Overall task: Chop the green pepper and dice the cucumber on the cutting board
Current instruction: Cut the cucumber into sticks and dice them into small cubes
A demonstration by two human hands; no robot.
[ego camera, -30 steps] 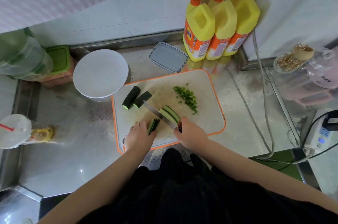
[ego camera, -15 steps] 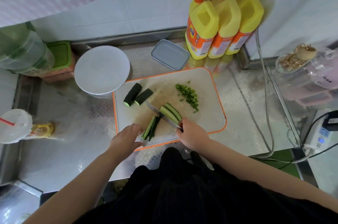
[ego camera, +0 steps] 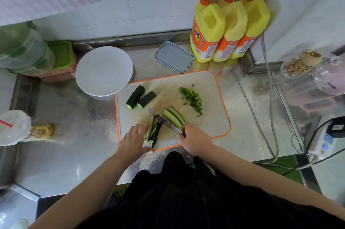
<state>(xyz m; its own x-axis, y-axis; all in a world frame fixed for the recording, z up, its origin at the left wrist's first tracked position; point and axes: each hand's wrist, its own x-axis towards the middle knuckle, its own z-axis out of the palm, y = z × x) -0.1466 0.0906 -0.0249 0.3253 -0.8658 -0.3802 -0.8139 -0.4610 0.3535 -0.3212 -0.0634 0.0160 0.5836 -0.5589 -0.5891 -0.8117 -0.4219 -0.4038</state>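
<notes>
Your right hand [ego camera: 194, 140] covers the knife [ego camera: 164, 121] handle completely, fingers curled round it, and the blade hides part of the two cucumber wedges [ego camera: 174, 117] lying against it near the middle of the cutting board [ego camera: 214, 116]. Your left hand [ego camera: 133, 140] sits at the board's near edge, fingers relaxed and extended beside the cucumber strips [ego camera: 153, 132]; can't tell if the fingertips actually touch them. Two uncut cucumber chunks [ego camera: 141, 98] lie toward the board's far-left corner, chopped green pepper [ego camera: 192, 98] right of centre.

Knife [ego camera: 164, 121] between cucumber strips [ego camera: 153, 132]
</notes>
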